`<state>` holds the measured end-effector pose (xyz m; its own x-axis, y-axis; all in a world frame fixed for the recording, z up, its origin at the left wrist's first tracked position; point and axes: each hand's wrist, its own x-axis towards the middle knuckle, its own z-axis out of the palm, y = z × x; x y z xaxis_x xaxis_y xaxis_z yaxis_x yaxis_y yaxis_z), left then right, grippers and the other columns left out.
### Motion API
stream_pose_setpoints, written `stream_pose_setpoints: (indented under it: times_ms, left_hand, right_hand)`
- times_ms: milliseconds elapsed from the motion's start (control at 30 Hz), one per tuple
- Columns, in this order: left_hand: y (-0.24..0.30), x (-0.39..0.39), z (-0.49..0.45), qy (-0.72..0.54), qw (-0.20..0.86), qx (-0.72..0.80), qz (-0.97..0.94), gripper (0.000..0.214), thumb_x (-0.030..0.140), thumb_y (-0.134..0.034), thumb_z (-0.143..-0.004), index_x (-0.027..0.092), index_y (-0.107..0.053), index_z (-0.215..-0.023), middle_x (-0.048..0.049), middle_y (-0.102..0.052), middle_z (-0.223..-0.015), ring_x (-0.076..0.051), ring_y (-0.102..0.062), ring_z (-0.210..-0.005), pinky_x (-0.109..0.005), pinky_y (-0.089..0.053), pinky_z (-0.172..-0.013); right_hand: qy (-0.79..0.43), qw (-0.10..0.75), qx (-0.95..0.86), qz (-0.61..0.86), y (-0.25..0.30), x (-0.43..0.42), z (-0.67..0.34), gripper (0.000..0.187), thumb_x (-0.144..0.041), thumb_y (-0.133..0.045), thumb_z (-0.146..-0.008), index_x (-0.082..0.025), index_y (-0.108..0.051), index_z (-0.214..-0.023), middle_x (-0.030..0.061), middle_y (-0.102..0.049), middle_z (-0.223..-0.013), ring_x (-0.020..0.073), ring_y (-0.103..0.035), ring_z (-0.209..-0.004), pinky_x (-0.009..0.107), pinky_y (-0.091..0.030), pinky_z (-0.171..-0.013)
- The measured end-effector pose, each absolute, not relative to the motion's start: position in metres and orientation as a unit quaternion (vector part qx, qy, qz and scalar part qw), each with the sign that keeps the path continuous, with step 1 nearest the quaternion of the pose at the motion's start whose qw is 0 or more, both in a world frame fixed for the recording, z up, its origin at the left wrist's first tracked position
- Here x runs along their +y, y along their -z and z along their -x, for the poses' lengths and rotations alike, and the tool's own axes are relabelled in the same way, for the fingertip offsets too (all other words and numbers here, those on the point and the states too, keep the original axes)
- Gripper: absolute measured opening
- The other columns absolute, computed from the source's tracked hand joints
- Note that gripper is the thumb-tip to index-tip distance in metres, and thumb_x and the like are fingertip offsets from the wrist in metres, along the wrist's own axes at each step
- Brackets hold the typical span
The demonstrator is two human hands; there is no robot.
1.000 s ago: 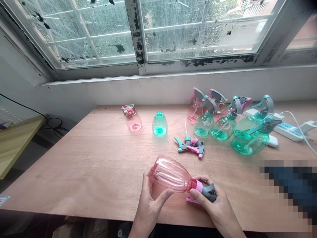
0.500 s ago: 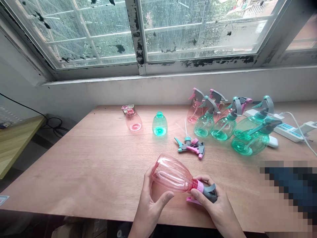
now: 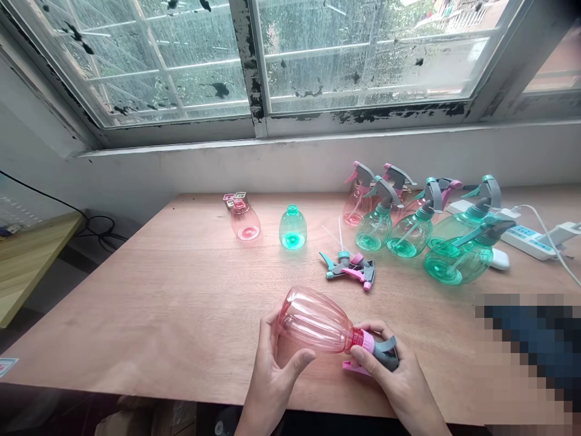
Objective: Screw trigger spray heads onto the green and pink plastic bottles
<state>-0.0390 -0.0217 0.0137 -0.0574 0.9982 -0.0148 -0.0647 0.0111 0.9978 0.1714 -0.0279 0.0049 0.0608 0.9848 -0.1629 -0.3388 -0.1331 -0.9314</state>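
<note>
Head view: left hand (image 3: 275,369) cups pink bottle (image 3: 315,321) around its base; right hand (image 3: 402,375) grips the collar (image 3: 367,341). Bottle tilted, between both. Advisable: neck (image 3: 356,336) and collar in line, light squeeze. Beyond hands: loose spray heads (image 3: 356,274); farther, open green bottle (image 3: 293,230).

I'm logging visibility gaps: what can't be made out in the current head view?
Head view: left hand, fingers beyond the thumb mostly behind the pink bottle.
Head view: right hand, some fingers behind the spray head.
Head view: pink spray bottles, parts behind the green spray bottles.
Head view: dark shape, pixelated.
Head view: label, cut by left edge, too small to read.
</note>
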Motion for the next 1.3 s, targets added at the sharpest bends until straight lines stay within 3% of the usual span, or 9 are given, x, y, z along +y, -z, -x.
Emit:
stream_pose_setpoints:
  times_ms: [200,400,667,1300]
  left_hand:
    - [-0.015,-0.021,0.036,-0.544,0.504,0.502,-0.444,0.057,0.044,-0.084,-0.089,0.026,-0.058,-0.136,-0.0130,-0.063,-0.153,-0.038,-0.052,-0.148,-0.055,-0.035,-0.127]
    - [-0.016,-0.018,0.037,-0.532,0.504,0.495,-0.467,0.062,0.037,-0.084,-0.091,0.034,-0.056,-0.146,-0.0053,-0.059,-0.159,-0.031,-0.050,-0.151,-0.049,-0.034,-0.129]
    - [-0.022,-0.022,0.034,-0.524,0.499,0.497,-0.480,0.063,0.037,-0.080,-0.094,0.037,-0.053,-0.151,-0.0039,-0.054,-0.164,-0.031,-0.044,-0.155,-0.048,-0.031,-0.131]
    - [-0.022,-0.020,0.035,-0.519,0.506,0.494,-0.480,0.066,0.040,-0.081,-0.093,0.033,-0.053,-0.152,-0.0083,-0.054,-0.163,-0.035,-0.048,-0.152,-0.053,-0.033,-0.129]
  right_hand:
    - [-0.593,0.557,-0.346,0.467,-0.004,-0.027,-0.171,0.037,-0.047,-0.098,-0.079,-0.021,-0.081,-0.100,0.0034,-0.080,-0.095,0.0229,-0.075,-0.082,0.034,-0.072,-0.076]
    - [-0.588,0.571,-0.330,0.468,-0.008,-0.027,-0.170,0.037,-0.046,-0.099,-0.077,-0.022,-0.081,-0.099,0.0001,-0.078,-0.090,0.0218,-0.075,-0.079,0.034,-0.073,-0.074]
    - [-0.585,0.577,-0.319,0.472,-0.009,-0.026,-0.169,0.041,-0.047,-0.101,-0.075,-0.020,-0.080,-0.098,0.0005,-0.078,-0.086,0.0219,-0.076,-0.076,0.034,-0.073,-0.072]
    - [-0.584,0.568,-0.334,0.474,-0.010,-0.027,-0.169,0.037,-0.047,-0.099,-0.077,-0.022,-0.082,-0.098,0.0026,-0.079,-0.092,0.0246,-0.076,-0.081,0.035,-0.072,-0.073]
